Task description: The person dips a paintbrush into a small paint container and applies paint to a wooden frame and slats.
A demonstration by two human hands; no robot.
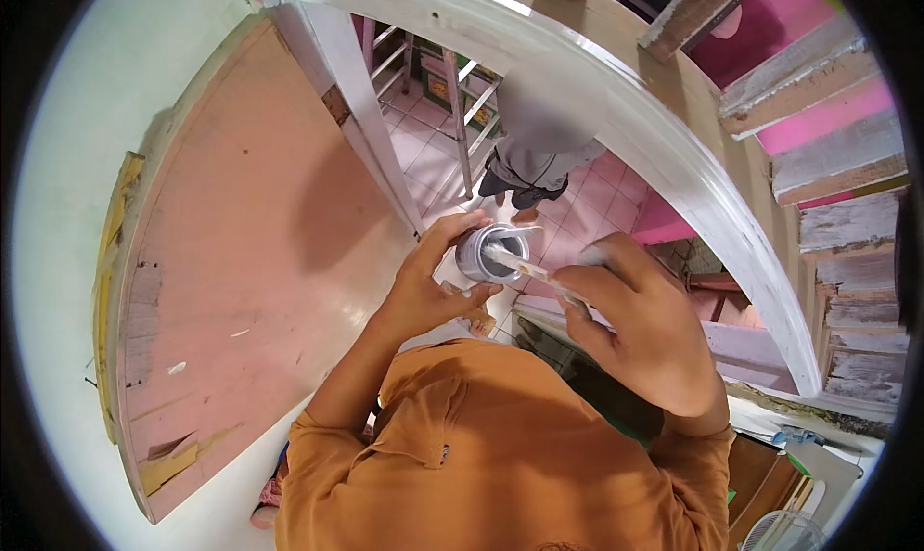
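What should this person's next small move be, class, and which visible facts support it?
Probably wipe the paintbrush lightly against the inner wall of the small can before lifting it out: the right hand has the brush's working end in the can's open mouth, the left hand holds the can, and excess paint could drip.

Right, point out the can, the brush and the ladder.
Can (468, 259): head view, on its outer wall.
Brush (526, 266): head view, on its handle.
Ladder (457, 118): head view, on a side rail.
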